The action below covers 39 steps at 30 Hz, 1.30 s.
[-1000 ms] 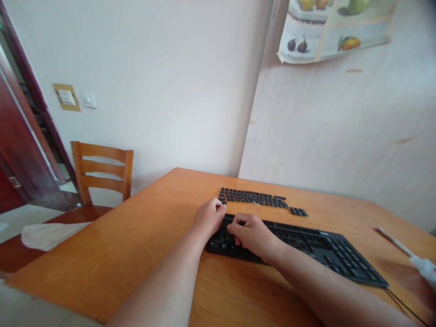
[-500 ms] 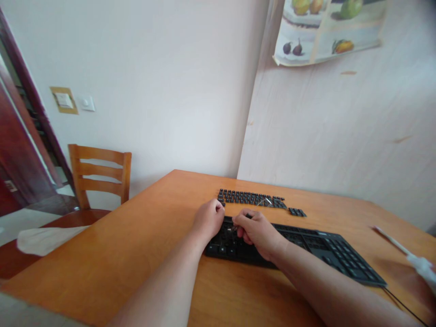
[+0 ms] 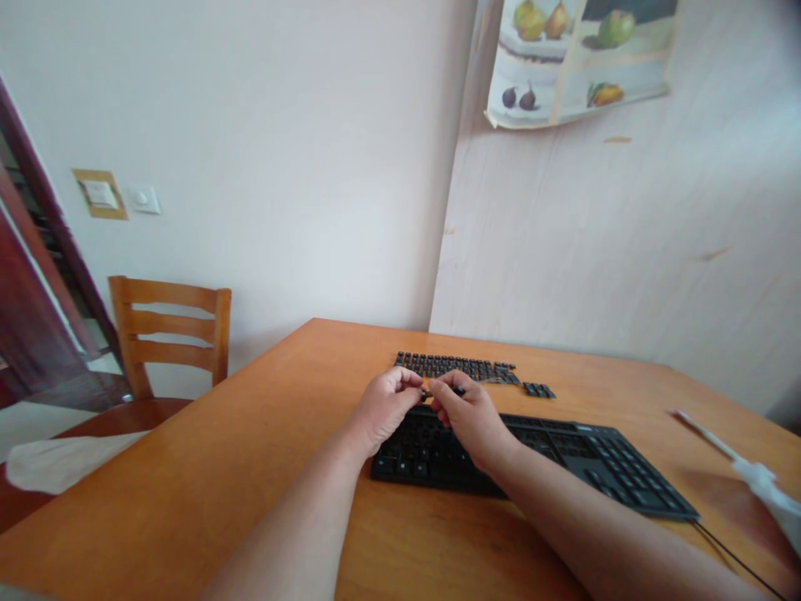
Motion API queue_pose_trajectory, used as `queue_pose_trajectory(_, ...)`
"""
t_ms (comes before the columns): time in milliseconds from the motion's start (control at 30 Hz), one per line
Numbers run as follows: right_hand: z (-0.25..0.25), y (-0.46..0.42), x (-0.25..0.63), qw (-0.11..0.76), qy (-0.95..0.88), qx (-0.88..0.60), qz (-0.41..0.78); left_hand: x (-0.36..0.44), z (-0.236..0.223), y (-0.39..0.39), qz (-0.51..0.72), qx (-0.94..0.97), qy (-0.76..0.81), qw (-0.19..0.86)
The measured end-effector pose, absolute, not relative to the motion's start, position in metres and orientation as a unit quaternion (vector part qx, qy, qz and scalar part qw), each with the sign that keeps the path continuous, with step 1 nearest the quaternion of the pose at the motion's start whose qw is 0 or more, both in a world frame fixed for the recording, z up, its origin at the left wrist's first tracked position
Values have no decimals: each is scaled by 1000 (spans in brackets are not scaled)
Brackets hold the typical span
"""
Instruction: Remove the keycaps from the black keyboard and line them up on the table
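A black keyboard (image 3: 450, 473) lies in front of me, with many of its keycaps off on the left and middle part. Above its back left edge my two hands meet. My left hand (image 3: 388, 406) is closed, thumb and forefinger pinching a small black keycap (image 3: 426, 395). My right hand (image 3: 472, 417) is closed round the dark handle of a wire keycap puller (image 3: 494, 381). Its thin wire end sticks out past the knuckles. The other end is at the keycap, mostly hidden by the fingers. Behind the keyboard, loose keycaps (image 3: 450, 365) stand in rows.
A smaller group of keycaps (image 3: 539, 390) sits right of the rows. At the table's right lies a brush-like stick (image 3: 707, 434) with a whitish end. The keyboard cable (image 3: 729, 547) runs off lower right. A wooden chair (image 3: 172, 325) stands left of the table (image 3: 300, 501).
My right hand has lifted the puller from the keyboard with a keycap and moved to my left hand. The left fingers have gone from curled by the keyboard's edge to pinching that keycap.
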State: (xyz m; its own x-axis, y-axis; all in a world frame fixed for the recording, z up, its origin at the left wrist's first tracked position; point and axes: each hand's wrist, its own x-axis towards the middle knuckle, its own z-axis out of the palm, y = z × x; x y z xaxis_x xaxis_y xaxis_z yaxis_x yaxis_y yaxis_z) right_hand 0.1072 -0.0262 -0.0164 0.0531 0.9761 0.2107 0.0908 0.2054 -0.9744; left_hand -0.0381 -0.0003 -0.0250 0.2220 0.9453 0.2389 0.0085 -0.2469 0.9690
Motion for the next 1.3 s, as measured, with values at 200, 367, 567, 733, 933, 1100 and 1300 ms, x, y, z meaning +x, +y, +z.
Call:
queue_pose_trajectory(200,-21,-25,106,552,-586,-439,399,-38,-32,6,497,613,378,484)
queue_pose_trajectory(367,-24,-22,110,566,-617,-422,348,-38,-34,8,503,602,383,488)
queue_pose_trajectory(567,-28,-14,124,471,-767,-424,104,-39,-33,7,509,589,369,508)
queue_pose_trajectory(733,-22,-17,131,370,-797,-477,-18,-40,-33,7,512,583,371,510)
queue_pose_trajectory(933,-12,-23,129,307,-815,-490,-42,-39,-36,8,512,581,361,520)
queue_pose_trajectory(1100,-8,-18,132,295,-814,-499,-40,-41,-32,9,526,575,385,494)
queue_pose_trajectory(1300,-1,4,138,250,-797,-548,-48,-54,-30,20,600,499,501,374)
